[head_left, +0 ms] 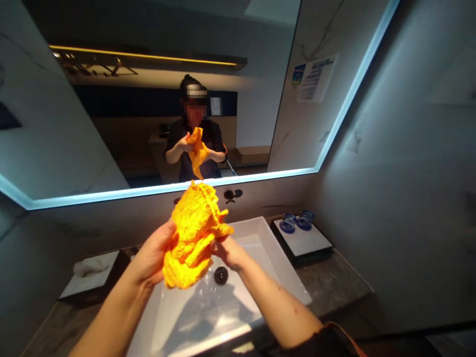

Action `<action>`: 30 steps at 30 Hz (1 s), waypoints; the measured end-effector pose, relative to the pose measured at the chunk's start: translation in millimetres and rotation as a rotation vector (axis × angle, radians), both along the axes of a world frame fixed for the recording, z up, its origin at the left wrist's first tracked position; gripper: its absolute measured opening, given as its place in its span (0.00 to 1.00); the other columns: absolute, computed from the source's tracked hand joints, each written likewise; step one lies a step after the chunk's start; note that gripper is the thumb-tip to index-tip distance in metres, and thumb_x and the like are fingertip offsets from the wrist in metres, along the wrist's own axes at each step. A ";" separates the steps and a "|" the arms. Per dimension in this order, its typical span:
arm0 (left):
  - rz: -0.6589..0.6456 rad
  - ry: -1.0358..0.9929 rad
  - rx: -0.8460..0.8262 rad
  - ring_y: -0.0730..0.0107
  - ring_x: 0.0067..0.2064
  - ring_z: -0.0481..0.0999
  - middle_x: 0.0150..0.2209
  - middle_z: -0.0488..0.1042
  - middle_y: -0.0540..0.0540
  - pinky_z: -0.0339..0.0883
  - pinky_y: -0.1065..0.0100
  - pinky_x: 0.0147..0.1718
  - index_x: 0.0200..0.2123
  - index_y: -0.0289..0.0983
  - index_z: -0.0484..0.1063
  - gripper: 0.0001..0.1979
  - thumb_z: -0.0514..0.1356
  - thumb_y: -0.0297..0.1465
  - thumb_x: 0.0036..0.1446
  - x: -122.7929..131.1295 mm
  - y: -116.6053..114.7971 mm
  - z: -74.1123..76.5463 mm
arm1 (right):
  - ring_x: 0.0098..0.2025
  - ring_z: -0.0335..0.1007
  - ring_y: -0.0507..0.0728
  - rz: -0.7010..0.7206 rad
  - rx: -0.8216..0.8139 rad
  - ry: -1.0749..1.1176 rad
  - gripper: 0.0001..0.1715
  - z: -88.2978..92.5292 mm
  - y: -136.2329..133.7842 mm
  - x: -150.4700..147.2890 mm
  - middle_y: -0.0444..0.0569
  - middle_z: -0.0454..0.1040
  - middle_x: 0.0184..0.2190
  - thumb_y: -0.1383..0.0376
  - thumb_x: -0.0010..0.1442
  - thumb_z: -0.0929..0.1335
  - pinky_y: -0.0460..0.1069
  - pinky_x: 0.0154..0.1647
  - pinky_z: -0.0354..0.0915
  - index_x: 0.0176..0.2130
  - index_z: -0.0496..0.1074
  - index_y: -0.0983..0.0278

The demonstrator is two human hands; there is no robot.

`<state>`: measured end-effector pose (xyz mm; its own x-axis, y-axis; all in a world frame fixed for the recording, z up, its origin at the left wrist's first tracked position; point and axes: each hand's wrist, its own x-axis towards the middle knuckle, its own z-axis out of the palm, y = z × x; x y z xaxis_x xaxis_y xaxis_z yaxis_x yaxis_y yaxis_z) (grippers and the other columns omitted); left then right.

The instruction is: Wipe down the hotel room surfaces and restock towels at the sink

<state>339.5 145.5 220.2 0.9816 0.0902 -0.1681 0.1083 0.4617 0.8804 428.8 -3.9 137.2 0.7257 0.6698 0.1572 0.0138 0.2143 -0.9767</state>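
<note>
A crumpled yellow-orange cloth (195, 233) is held up in front of me above a white rectangular sink (256, 248). My left hand (154, 253) grips its left side, the fingers partly hidden behind the fabric. On the lower right side, my right hand (228, 252) closes on the cloth, its fingertips covered by folds. The dark round drain (220, 275) shows in the basin just below the right hand.
Behind the sink hangs a large lit mirror (256, 124) reflecting a person with the cloth. A tissue box (92, 272) stands left on the counter (345, 282). Two blue-tinted glasses (287, 224) rest on a tray (307, 240) at right. A dark tap handle (233, 195) protrudes from the wall.
</note>
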 end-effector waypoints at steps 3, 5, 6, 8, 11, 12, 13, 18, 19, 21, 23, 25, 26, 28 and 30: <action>0.091 -0.143 0.085 0.47 0.41 0.81 0.43 0.80 0.37 0.80 0.58 0.39 0.52 0.34 0.70 0.40 0.78 0.37 0.34 -5.3 12.3 3.2 | 0.58 0.69 0.71 -0.127 -0.061 0.160 0.55 -6.6 -15.4 22.3 0.61 0.73 0.54 0.28 0.37 0.70 0.70 0.56 0.67 0.52 0.70 0.63; 0.225 -0.194 0.112 0.45 0.43 0.81 0.42 0.80 0.37 0.79 0.57 0.40 0.50 0.33 0.71 0.36 0.77 0.36 0.37 -9.1 19.2 4.4 | 0.63 0.63 0.73 -0.393 -0.141 0.105 0.57 -8.7 -24.9 30.9 0.65 0.70 0.57 0.29 0.36 0.71 0.71 0.62 0.58 0.52 0.70 0.65; 0.259 -0.194 0.105 0.44 0.44 0.80 0.42 0.80 0.37 0.79 0.56 0.41 0.48 0.33 0.71 0.35 0.76 0.38 0.37 -10.1 21.1 4.4 | 0.66 0.58 0.72 -0.510 -0.150 0.038 0.57 -8.8 -26.8 31.0 0.65 0.67 0.60 0.32 0.35 0.73 0.70 0.67 0.52 0.54 0.69 0.65; 0.220 -0.157 0.090 0.42 0.45 0.80 0.40 0.80 0.38 0.79 0.56 0.40 0.45 0.33 0.73 0.32 0.76 0.40 0.36 -9.6 22.4 2.7 | 0.70 0.50 0.69 -0.559 -0.125 -0.113 0.60 -6.6 -23.0 23.1 0.61 0.59 0.67 0.43 0.34 0.79 0.65 0.71 0.44 0.60 0.65 0.62; 0.093 -0.139 0.126 0.43 0.44 0.79 0.39 0.80 0.39 0.78 0.58 0.38 0.42 0.34 0.75 0.33 0.76 0.44 0.34 -2.7 26.5 -3.0 | 0.64 0.61 0.67 -0.100 -0.085 -0.122 0.58 2.4 -4.3 3.2 0.57 0.67 0.62 0.54 0.30 0.82 0.62 0.67 0.55 0.59 0.67 0.61; 0.120 -0.167 0.179 0.45 0.44 0.80 0.39 0.80 0.39 0.78 0.61 0.37 0.42 0.34 0.75 0.34 0.77 0.46 0.34 0.3 30.3 -5.4 | 0.58 0.68 0.66 0.038 -0.062 -0.069 0.52 6.3 1.7 -1.8 0.56 0.73 0.56 0.54 0.32 0.82 0.61 0.63 0.61 0.55 0.70 0.62; 0.184 -0.205 0.249 0.47 0.44 0.80 0.40 0.80 0.40 0.77 0.65 0.36 0.43 0.34 0.75 0.34 0.77 0.47 0.34 3.1 35.3 -7.8 | 0.51 0.72 0.65 0.111 -0.033 -0.015 0.44 10.5 6.2 -5.1 0.54 0.77 0.49 0.53 0.35 0.81 0.59 0.57 0.66 0.50 0.73 0.63; 0.261 -0.131 0.286 0.53 0.39 0.79 0.37 0.79 0.38 0.72 0.69 0.29 0.36 0.31 0.75 0.37 0.74 0.56 0.34 8.5 61.8 -21.7 | 0.26 0.63 0.51 -0.158 -0.032 -0.092 0.30 29.7 4.3 -1.7 0.43 0.70 0.23 0.42 0.49 0.73 0.47 0.29 0.61 0.27 0.71 0.66; 0.204 -0.094 0.229 0.53 0.38 0.79 0.36 0.79 0.38 0.72 0.67 0.29 0.36 0.31 0.75 0.37 0.73 0.57 0.33 8.8 65.4 -25.0 | 0.25 0.61 0.50 -0.189 -0.046 -0.129 0.30 32.7 2.7 -0.1 0.43 0.68 0.22 0.41 0.50 0.73 0.46 0.27 0.58 0.25 0.69 0.66; 0.139 -0.061 0.189 0.52 0.38 0.78 0.36 0.78 0.37 0.73 0.64 0.32 0.36 0.31 0.75 0.37 0.73 0.57 0.34 10.9 71.6 -32.8 | 0.26 0.60 0.50 -0.179 -0.035 -0.124 0.31 36.9 3.1 1.9 0.43 0.67 0.22 0.41 0.50 0.73 0.46 0.27 0.57 0.25 0.68 0.65; 0.264 -0.038 0.321 0.53 0.38 0.77 0.35 0.77 0.38 0.72 0.63 0.35 0.38 0.30 0.75 0.37 0.73 0.55 0.33 14.8 75.0 -42.6 | 0.27 0.63 0.52 -0.129 0.038 -0.014 0.31 37.7 8.7 2.1 0.44 0.69 0.23 0.41 0.48 0.74 0.47 0.30 0.61 0.27 0.69 0.65; 0.539 -0.032 0.566 0.55 0.39 0.75 0.35 0.75 0.40 0.71 0.62 0.38 0.40 0.31 0.75 0.36 0.71 0.54 0.35 18.1 70.7 -54.2 | 0.29 0.67 0.54 -0.110 0.152 0.128 0.31 34.3 17.2 0.5 0.45 0.72 0.26 0.41 0.48 0.74 0.49 0.34 0.66 0.33 0.71 0.64; 0.646 -0.052 0.653 0.55 0.39 0.74 0.35 0.74 0.40 0.70 0.62 0.39 0.42 0.31 0.74 0.36 0.70 0.53 0.38 18.5 64.2 -60.1 | 0.30 0.69 0.55 -0.113 0.192 0.174 0.31 31.5 21.4 -1.1 0.45 0.73 0.28 0.41 0.49 0.74 0.50 0.36 0.67 0.35 0.71 0.64; 0.618 -0.139 0.670 0.55 0.43 0.75 0.41 0.74 0.39 0.71 0.61 0.43 0.49 0.32 0.72 0.37 0.69 0.50 0.40 16.0 43.2 -69.9 | 0.32 0.70 0.54 -0.092 0.193 0.186 0.29 25.4 27.4 -5.7 0.45 0.75 0.30 0.42 0.51 0.74 0.50 0.39 0.68 0.36 0.71 0.63; 0.357 -0.210 0.549 0.52 0.50 0.75 0.50 0.74 0.36 0.70 0.60 0.50 0.55 0.35 0.68 0.41 0.73 0.43 0.38 10.9 19.7 -74.9 | 0.34 0.72 0.54 0.006 0.135 0.158 0.28 22.2 28.0 -9.8 0.45 0.76 0.33 0.43 0.49 0.76 0.50 0.41 0.69 0.35 0.72 0.63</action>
<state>350.3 165.2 145.3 0.8829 0.4317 0.1849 -0.1657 -0.0820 0.9828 419.0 24.1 159.4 0.7445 0.6548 0.1302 -0.1393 0.3430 -0.9289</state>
